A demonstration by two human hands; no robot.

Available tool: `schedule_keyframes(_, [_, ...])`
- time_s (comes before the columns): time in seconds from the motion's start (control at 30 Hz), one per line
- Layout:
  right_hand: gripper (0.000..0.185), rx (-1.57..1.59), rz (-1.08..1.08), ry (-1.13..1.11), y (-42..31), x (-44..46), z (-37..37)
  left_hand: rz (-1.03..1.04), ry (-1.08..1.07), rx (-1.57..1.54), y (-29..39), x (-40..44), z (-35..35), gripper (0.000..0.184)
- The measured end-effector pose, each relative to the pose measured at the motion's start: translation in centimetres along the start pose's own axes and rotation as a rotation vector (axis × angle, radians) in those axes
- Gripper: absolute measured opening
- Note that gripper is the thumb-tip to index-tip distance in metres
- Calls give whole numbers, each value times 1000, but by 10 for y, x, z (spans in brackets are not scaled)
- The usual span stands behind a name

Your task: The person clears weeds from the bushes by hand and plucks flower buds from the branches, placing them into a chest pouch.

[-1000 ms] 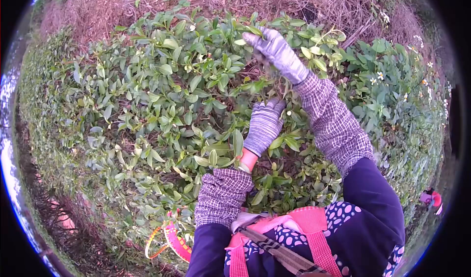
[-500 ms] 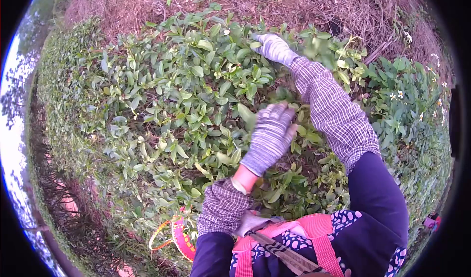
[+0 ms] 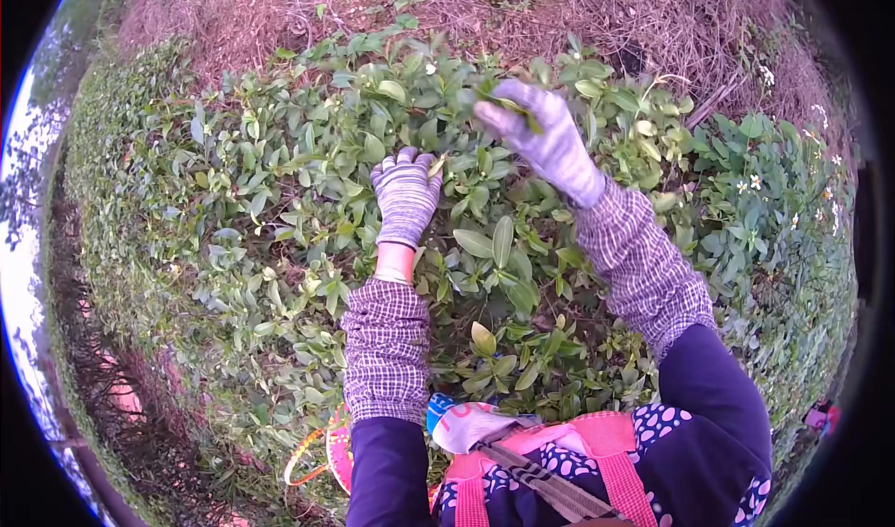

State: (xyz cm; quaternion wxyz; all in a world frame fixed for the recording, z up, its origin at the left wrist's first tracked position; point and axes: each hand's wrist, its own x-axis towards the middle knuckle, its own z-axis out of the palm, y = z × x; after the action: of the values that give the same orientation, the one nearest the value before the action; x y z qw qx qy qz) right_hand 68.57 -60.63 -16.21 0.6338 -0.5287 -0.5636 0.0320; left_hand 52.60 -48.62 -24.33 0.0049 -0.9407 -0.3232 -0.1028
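Both hands wear striped grey-white gloves. My left hand [image 3: 407, 196] lies on the leafy bush [image 3: 326, 173], its fingers bent down among the leaves, with a small pale leaf beside the thumb and index finger; whether it grips that leaf is unclear. My right hand [image 3: 545, 135] is raised above the bush's far side, its thumb and fingers closed round some green leaves [image 3: 511, 107] that stick out between them. The fingertips of that hand are a little blurred.
Dry brown grass and twigs [image 3: 671, 23] lie beyond the bush. White flowers [image 3: 755, 182] grow at the right. A pink and yellow rimmed object [image 3: 339, 452] is near my left sleeve. A pink item [image 3: 822, 419] sits at the far right.
My left hand has moved left and away from me, from the bush's middle. My right hand has come slightly closer to me and right, with leaves now showing in its fingers.
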Motion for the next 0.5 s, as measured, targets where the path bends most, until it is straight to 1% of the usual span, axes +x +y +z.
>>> schedule_keyframes(0.07, [29,-315,84,-102,23,28,15,14,23,-12,4,-5,-2,30])
schedule_keyframes(0.1, [27,-281,235,-174,44,37,25,11,27,-20,5,-8,-1,29])
schedule_keyframes(0.13, [29,-309,428,-293,57,50,34,-9,10,-41,8,-11,-3,29])
schedule_keyframes(0.17, [30,-212,555,-336,81,59,45,12,55,-34,7,-15,-2,29])
schedule_keyframes(0.2, [35,-105,718,-439,102,69,54,0,38,-41,7,-18,-3,31])
schedule_keyframes(0.23, [35,-98,712,-446,110,77,63,-12,22,-49,7,-20,-5,33])
schedule_keyframes(0.3, [42,12,723,-525,117,90,85,-2,16,-75,7,-24,-8,33])
schedule_keyframes(0.33, [51,165,830,-488,120,93,95,11,23,-68,7,-26,-8,33])
schedule_keyframes(0.37, [51,171,824,-494,122,94,105,26,30,-62,7,-28,-8,33])
schedule_keyframes(0.43, [56,-42,690,-615,123,97,120,25,33,-53,5,-28,-7,34])
schedule_keyframes(0.47, [60,-58,605,-676,123,96,121,-7,30,-74,3,-29,-6,34])
schedule_keyframes(0.5, [57,-289,408,-623,122,87,121,-39,31,-99,2,-28,-4,34])
